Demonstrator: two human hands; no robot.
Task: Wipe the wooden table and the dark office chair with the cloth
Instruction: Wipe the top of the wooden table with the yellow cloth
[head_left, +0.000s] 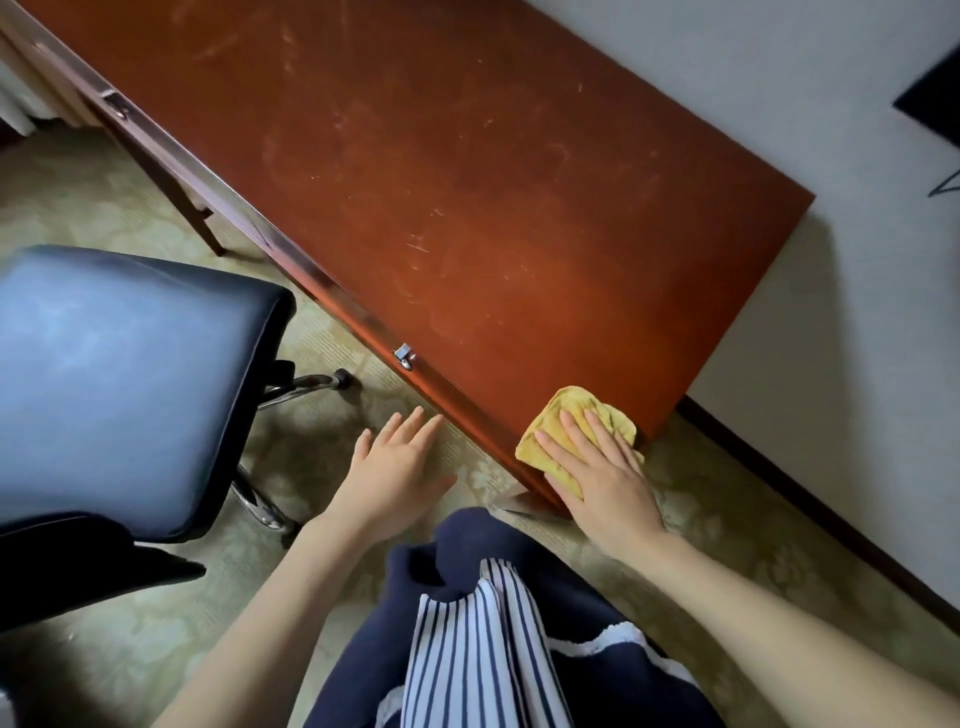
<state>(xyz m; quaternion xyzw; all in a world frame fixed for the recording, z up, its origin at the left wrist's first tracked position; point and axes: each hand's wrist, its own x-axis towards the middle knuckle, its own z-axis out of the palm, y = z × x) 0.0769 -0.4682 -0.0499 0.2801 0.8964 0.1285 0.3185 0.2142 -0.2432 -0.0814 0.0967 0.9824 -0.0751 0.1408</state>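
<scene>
The reddish wooden table (467, 182) runs diagonally across the view, its top marked with pale scratches and smears. A yellow cloth (569, 415) lies on its near right corner. My right hand (602, 473) presses flat on the cloth with straight fingers. My left hand (392, 470) hovers open over the carpet, just in front of the table's front edge, holding nothing. The dark office chair (119, 384) stands at the left, its shiny seat facing up.
The chair's chrome base and a caster (340, 378) reach toward the table. Metal drawer pulls (404, 357) sit on the table's front. A white wall with a dark baseboard (810, 493) runs along the right. Patterned carpet covers the floor.
</scene>
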